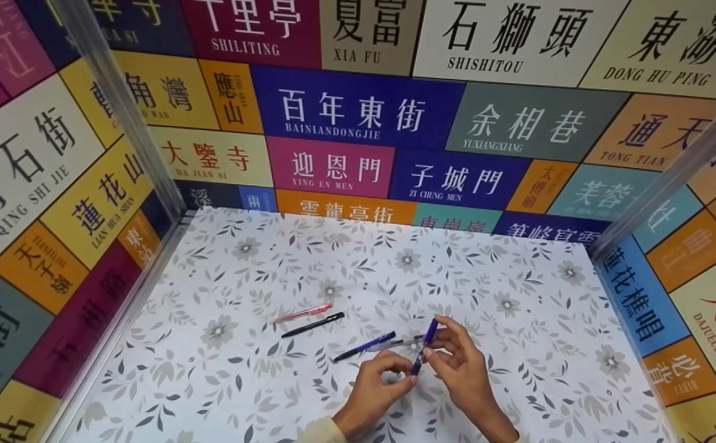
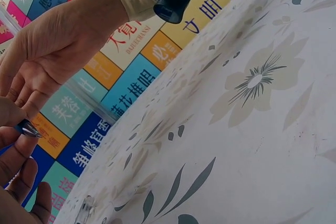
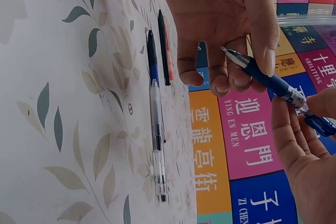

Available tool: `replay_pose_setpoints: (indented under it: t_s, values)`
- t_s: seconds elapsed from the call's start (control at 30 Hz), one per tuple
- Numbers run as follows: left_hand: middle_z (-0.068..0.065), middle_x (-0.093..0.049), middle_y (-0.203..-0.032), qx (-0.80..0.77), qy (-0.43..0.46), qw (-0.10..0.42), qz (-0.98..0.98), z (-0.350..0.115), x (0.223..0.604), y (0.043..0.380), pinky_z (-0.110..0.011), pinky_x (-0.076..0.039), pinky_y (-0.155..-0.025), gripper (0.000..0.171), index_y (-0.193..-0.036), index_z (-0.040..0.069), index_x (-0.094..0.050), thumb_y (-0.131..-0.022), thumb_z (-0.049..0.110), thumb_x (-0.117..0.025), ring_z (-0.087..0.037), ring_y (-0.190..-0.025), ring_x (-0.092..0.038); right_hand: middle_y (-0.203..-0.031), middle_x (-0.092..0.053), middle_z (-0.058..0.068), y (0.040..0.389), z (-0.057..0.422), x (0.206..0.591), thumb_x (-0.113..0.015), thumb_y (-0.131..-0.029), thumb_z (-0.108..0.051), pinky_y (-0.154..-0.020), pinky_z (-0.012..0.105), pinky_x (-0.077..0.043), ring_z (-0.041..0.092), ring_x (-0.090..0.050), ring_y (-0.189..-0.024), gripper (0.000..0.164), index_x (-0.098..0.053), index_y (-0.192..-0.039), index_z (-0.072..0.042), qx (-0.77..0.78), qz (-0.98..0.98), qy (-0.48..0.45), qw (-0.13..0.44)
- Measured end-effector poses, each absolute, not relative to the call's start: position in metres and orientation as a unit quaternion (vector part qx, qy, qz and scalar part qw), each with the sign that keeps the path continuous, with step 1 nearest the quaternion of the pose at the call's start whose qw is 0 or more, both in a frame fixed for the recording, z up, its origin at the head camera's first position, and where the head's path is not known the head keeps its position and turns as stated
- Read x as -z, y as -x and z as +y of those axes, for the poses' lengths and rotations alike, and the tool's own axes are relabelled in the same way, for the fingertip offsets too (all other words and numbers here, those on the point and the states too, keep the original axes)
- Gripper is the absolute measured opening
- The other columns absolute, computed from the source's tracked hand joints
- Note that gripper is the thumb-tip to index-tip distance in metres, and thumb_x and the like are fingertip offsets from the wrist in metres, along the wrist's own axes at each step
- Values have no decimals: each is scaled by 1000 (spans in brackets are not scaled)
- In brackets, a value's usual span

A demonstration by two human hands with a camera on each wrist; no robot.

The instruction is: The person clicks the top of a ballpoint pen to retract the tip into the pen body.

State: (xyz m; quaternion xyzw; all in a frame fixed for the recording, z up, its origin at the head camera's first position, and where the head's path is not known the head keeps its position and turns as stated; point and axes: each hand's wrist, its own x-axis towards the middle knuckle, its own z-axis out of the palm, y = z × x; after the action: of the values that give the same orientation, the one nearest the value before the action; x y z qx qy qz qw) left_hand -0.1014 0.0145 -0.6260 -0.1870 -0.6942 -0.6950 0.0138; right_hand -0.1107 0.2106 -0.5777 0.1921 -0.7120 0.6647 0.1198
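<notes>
Both hands hold one blue gel pen (image 1: 430,335) above the table, its metal tip (image 3: 233,56) bare and its clip at the other end. My left hand (image 1: 375,386) pinches the dark blue grip near the tip, thumb on top. My right hand (image 1: 461,363) holds the clip end between thumb and fingers, with the pen slanting up towards it in the head view. In the left wrist view only the pen's tip end (image 2: 29,128) shows; fingers cover the rest. Just beyond the hands lie a blue-and-black pen (image 1: 364,346) and a clear-barrelled pen (image 3: 156,114).
A pink pen (image 1: 306,313) and a black pen (image 1: 313,325) lie side by side farther left. White cloth with grey flowers and leaves covers the table (image 1: 222,277). Panels with coloured signs (image 1: 358,107) wall it in at the back and both sides.
</notes>
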Motion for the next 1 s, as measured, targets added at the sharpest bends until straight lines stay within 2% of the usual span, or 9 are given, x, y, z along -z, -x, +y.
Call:
replay_pose_setpoints:
  t_s: [0.2,0.47,0.67,0.87,1.0]
  values:
    - [-5,-77,-102,695,185,13,-694,14,627,102,-43,-59,-93,11,-106,14,-83,-95,11,-86,-13,-99,-68,-114,-63,33,110,210,578,-74,-96,17,-79,32,-66,37,-74,-96,62,-54,-153,2,-663,-716,-184,119]
    - [-4,-77,-106,691,170,0,-702,13,628,99,-46,-60,-93,12,-108,14,-82,-96,12,-84,-16,-100,-70,-116,-63,30,108,209,582,-74,-98,12,-84,32,-65,24,-75,-101,63,-52,-157,-1,-660,-723,-171,111]
    - [-5,-78,-105,689,173,1,-704,13,629,98,-46,-60,-92,12,-107,13,-81,-96,9,-83,-12,-98,-69,-118,-61,29,107,209,584,-74,-98,12,-85,32,-65,34,-74,-103,71,-47,-162,-2,-658,-729,-156,103]
    - [-7,-78,-105,688,190,7,-700,11,629,99,-45,-59,-93,13,-108,13,-81,-96,8,-82,-14,-100,-69,-119,-60,28,108,208,584,-74,-98,12,-83,32,-65,26,-73,-103,74,-44,-165,-2,-664,-727,-147,98]
    - [-7,-78,-105,688,192,3,-700,9,629,100,-45,-60,-94,14,-109,12,-81,-96,7,-81,-14,-101,-69,-118,-60,29,109,208,585,-74,-98,13,-82,32,-65,27,-74,-102,75,-43,-165,0,-666,-723,-151,105]
